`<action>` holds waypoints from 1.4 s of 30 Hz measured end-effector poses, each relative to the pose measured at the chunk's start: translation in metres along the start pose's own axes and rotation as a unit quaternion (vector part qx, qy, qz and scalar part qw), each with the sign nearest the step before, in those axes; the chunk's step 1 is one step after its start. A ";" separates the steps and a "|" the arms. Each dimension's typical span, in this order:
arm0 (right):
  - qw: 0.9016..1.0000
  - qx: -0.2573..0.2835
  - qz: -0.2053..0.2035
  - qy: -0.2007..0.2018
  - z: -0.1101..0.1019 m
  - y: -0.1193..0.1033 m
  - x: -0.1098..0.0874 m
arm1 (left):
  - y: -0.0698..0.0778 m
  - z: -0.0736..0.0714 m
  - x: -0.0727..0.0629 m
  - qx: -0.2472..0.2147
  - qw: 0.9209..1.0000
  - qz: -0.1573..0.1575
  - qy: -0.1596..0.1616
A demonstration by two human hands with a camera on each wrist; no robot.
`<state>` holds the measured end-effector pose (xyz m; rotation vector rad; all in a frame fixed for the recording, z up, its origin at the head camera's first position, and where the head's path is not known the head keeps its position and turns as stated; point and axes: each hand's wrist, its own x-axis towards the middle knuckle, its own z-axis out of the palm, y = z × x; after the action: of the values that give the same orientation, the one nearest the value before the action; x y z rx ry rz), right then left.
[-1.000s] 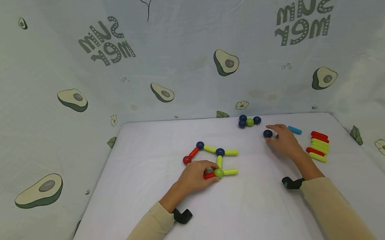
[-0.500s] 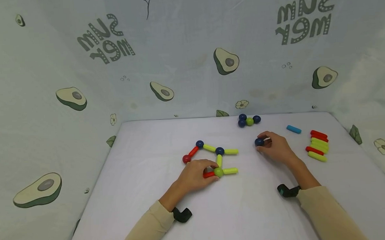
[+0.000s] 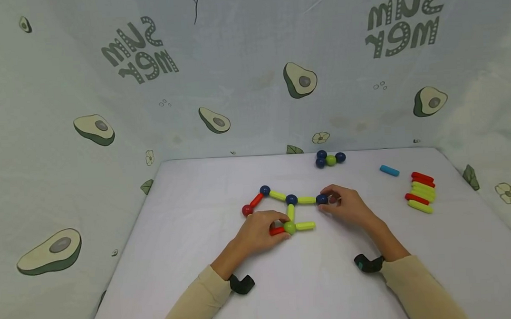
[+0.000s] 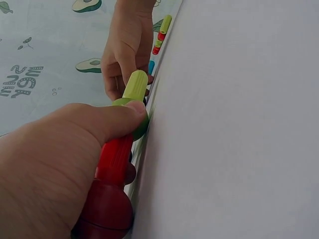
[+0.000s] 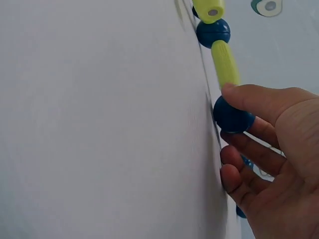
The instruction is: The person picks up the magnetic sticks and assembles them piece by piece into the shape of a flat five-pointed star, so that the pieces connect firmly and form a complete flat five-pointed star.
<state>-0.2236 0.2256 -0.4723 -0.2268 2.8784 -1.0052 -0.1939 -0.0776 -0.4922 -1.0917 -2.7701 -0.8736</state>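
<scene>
My right hand (image 3: 347, 205) pinches a dark blue magnetic ball (image 5: 233, 114) between thumb and fingers, at the right end of a yellow-green rod (image 3: 306, 200). That rod runs from another blue ball (image 3: 291, 200) in a flat frame of balls and rods. My left hand (image 3: 258, 233) grips the green ball (image 3: 290, 227) at the frame's near corner. From the green ball a yellow-green rod (image 3: 305, 226) points right, and a red rod (image 4: 115, 159) leads back to a red ball (image 4: 105, 211). The left hand partly covers this red rod in the head view.
Several loose balls, blue and one green (image 3: 330, 160), sit together near the far edge. At the right lie a blue rod (image 3: 389, 170) and a row of red and yellow-green rods (image 3: 420, 192) on the white table (image 3: 176, 210).
My right hand has carried the blue ball left and nearer to me, from close to the blue rod to the end of the upper yellow-green rod. The left hand has stayed in place.
</scene>
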 end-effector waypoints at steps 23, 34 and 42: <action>0.998 0.048 -0.039 -0.023 0.008 0.003 -0.018 | 0.039 0.013 0.022 0.120 0.992 -0.040 -0.020; 0.994 0.079 -0.063 -0.034 0.013 0.000 -0.024 | 0.044 0.021 0.029 0.132 0.990 -0.057 0.015; 0.991 0.092 -0.085 -0.040 0.013 -0.002 -0.028 | 0.044 0.023 0.030 0.129 0.989 -0.064 0.037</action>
<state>-0.1946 0.2207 -0.4806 -0.4925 2.7103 -1.2511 -0.1844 -0.0213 -0.4837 -0.8311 -2.8154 -0.5306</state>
